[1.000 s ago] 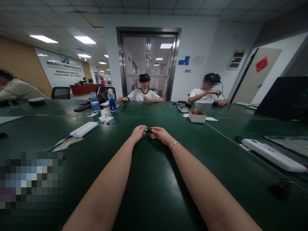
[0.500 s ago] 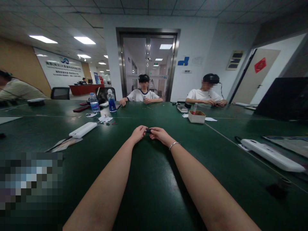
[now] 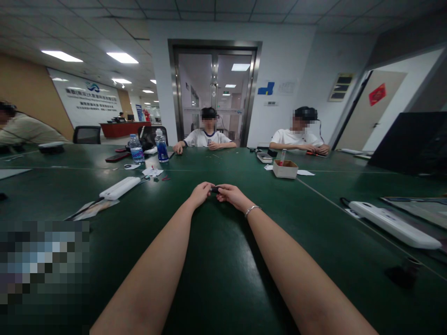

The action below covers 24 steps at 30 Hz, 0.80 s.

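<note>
Both my arms reach forward over the dark green table. Between my hands is a small, short black object, too small and too far covered by fingers to name its kind. My left hand pinches its left end, with the fingertips closed. The right end is gripped by my right hand, thumb and fingers pressed together. A silvery bracelet circles my right wrist. Parts of the black object are hidden behind my fingertips.
A white power strip lies to the left, another white power strip to the right. Two bottles, one a blue-labelled bottle, stand far left. A small open box sits ahead right. People sit across the table.
My hands and the black object stay nearly in place. Across the table at the right, a red-orange item now shows at a person's hands.
</note>
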### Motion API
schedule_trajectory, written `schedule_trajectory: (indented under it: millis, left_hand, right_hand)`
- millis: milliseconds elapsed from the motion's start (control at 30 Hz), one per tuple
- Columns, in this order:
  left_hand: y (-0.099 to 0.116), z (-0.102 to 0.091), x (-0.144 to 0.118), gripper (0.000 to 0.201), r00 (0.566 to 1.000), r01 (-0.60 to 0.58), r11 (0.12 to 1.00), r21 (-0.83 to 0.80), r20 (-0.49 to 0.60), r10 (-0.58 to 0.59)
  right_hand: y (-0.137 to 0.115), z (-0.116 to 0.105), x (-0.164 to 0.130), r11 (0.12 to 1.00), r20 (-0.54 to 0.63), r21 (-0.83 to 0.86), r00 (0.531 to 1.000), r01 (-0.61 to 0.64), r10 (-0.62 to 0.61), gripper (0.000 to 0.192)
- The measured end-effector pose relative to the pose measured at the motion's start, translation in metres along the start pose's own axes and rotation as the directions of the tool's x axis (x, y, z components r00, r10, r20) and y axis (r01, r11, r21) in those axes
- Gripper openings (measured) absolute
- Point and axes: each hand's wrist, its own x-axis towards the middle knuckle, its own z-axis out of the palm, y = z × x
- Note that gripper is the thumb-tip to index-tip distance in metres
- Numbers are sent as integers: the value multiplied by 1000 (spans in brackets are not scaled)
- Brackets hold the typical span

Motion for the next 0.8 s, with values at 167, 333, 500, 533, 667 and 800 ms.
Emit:
schedule_trajectory:
  millis: [167,333,500,533,667,800]
  left_hand:
    - [0,0,-1,27,1000,-28,1000,14,10,28]
    - [3,1,-4,26,1000,-15,998,63,-13,16]
    - [5,2,-5,25,1000,-18,996,92,-12,19]
    - [5,2,-5,25,1000,-9,996,93,-13,10]
    - [5,2,-5,28,1000,-6,996,90,21,4]
    - [3,1,-4,28,1000,1,994,110,9,-2]
  right_hand:
    - [-1,0,-1,1000,2,7,1000,-2,2,15]
    - [-1,0,-1,1000,-1,6,1000,1,-1,16]
    - [-1,1,0,1000,-4,3,1000,-6,6,16]
    - [-1,1,1,1000,-4,1,1000,-6,6,16]
    - [-1,1,1,1000,4,10,1000,-8,7,17]
    - [0,0,1,1000,8,19,1000,4,-4,17]
